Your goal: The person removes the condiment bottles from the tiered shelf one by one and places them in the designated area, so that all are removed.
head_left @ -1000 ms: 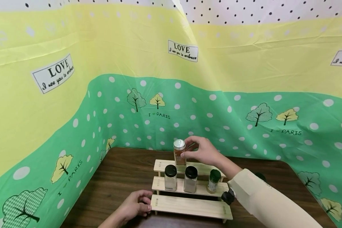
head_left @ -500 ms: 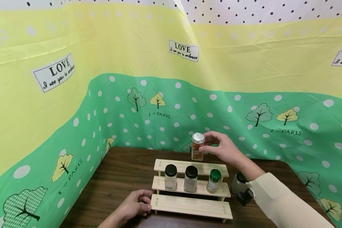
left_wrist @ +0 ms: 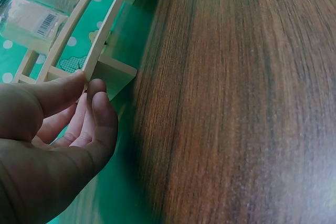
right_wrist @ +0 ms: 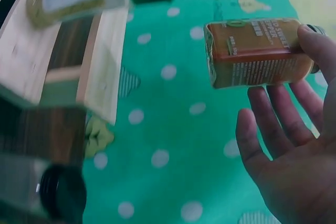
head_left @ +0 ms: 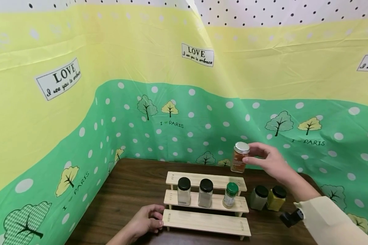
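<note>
A spice jar (head_left: 239, 158) with reddish-brown contents and a silver lid is pinched between the thumb and fingers of my right hand (head_left: 268, 160). It is held in the air behind the right end of a three-step wooden rack (head_left: 207, 222). In the right wrist view, the jar's printed label (right_wrist: 260, 51) faces the camera. My left hand (head_left: 144, 218) pinches the left end of the lowest step; in the left wrist view, thumb and index finger (left_wrist: 102, 111) meet at the board's corner. The middle step bears two black-lidded jars (head_left: 184, 192) and a green-capped jar (head_left: 230, 195).
Right of the rack, a black-lidded jar (head_left: 259, 198) and one with yellow contents (head_left: 276, 199) stand on the dark wooden table (head_left: 125, 183). A patterned green and yellow cloth (head_left: 159, 136) hangs behind and at the sides.
My right hand has lifted the silver-lidded jar off the top step and carried it rightward. The two jars right of the rack have come into view. My left hand stays put.
</note>
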A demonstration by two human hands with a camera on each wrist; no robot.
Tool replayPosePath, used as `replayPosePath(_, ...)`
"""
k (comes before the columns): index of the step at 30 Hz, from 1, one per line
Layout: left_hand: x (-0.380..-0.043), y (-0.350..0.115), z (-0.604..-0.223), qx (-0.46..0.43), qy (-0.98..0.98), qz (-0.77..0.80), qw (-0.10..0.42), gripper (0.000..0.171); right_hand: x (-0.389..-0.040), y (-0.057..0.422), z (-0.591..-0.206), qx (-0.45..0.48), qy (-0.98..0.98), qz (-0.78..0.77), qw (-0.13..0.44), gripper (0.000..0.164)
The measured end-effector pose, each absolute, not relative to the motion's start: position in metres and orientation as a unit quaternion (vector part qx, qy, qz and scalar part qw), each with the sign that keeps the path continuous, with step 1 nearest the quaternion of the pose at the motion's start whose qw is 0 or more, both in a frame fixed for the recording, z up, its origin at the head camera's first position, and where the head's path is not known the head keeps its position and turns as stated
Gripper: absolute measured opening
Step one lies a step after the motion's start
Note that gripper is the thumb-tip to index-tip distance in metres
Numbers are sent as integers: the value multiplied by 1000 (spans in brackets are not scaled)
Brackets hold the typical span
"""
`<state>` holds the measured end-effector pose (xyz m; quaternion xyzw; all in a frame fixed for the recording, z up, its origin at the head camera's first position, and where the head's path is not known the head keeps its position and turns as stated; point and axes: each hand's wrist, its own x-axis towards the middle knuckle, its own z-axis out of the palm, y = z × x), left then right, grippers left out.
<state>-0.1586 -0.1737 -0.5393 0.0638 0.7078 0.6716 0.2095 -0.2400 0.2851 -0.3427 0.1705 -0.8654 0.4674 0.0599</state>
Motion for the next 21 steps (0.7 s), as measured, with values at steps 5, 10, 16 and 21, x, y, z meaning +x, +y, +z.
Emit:
replayPosePath(5, -158, -173, -541, 68, 705, 675, 206, 56, -231, 315, -346, 144, -890, 426, 76, 54)
replayPosePath(10, -157, -173, -541, 70, 704, 676, 205, 56, -223, 343, -353, 127, -900, 409, 83, 52)
replayPosePath(16, -157, -172, -537, 69, 704, 675, 207, 56, -215, 378, -363, 121, -892, 427, 87, 44)
replayPosePath(21, -157, -172, -536, 69, 708, 672, 207, 55, -212, 407, -373, 88, -891, 439, 79, 39)
